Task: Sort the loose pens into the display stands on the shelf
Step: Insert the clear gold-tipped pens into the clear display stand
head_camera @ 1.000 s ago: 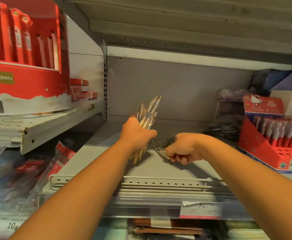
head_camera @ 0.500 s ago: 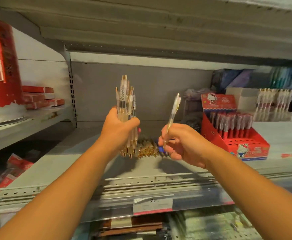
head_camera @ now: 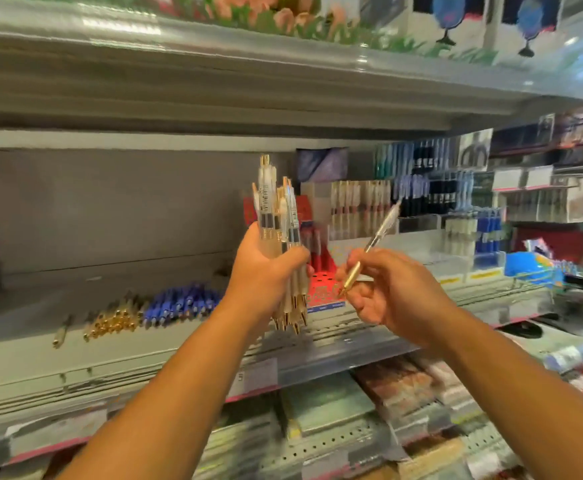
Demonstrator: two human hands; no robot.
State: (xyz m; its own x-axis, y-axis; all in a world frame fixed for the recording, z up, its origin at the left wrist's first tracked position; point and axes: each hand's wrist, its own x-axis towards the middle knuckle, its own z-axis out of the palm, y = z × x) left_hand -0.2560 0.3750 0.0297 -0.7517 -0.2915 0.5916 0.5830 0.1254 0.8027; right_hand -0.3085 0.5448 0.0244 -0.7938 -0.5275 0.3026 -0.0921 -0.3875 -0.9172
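My left hand (head_camera: 265, 275) grips an upright bundle of clear pens with gold tips (head_camera: 278, 216), tips pointing down, in front of the grey shelf (head_camera: 75, 296). To its right, my right hand (head_camera: 387, 289) pinches a single clear gold-tipped pen (head_camera: 369, 244), tilted with its tip toward the bundle. A pile of loose gold-tipped pens (head_camera: 113, 322) and a pile of blue pens (head_camera: 179, 303) lie on the shelf at the left. A red display stand (head_camera: 321, 268) with pens sits behind my hands, mostly hidden.
Clear stands with upright pens (head_camera: 359, 209) and blue and black pens (head_camera: 432, 192) fill the shelf's right side. A shelf with flower-print goods (head_camera: 283, 15) hangs above. Packaged stationery (head_camera: 328, 403) lies on the shelf below. The view is motion-blurred.
The view has swung right, so the loose pens now lie left of my hands. My right hand picked one pen off the shelf and holds it near the bundle.
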